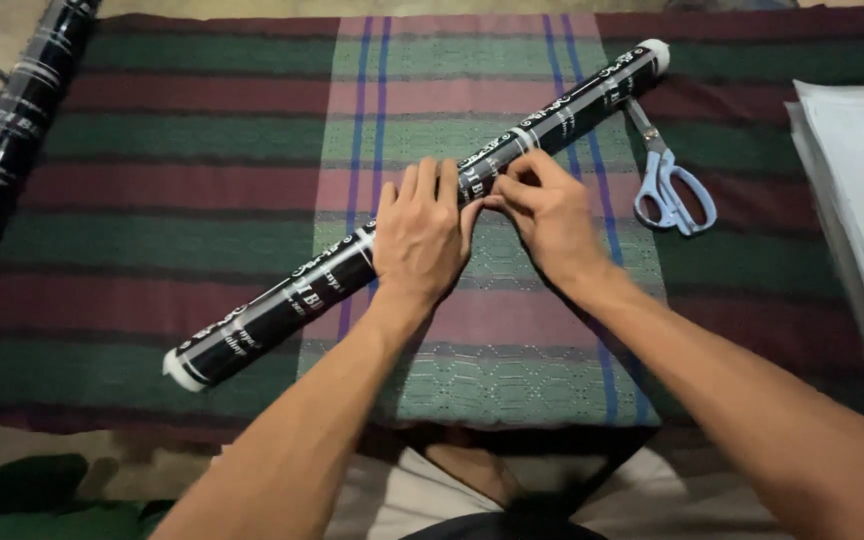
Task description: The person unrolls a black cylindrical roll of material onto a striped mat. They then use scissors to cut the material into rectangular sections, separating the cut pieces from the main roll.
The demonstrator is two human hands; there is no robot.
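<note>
A black printed roll (282, 300) lies diagonally, lower left to upper right; it is pressed flat by the left hand (419, 240) and pinched by the right hand (547, 215) just beside.

Looking like a home craft corner, striped woven cloth (182, 150) covering the low surface, scissors (670, 185) lying far right, paper stack (857, 190) sitting at the right edge
</note>
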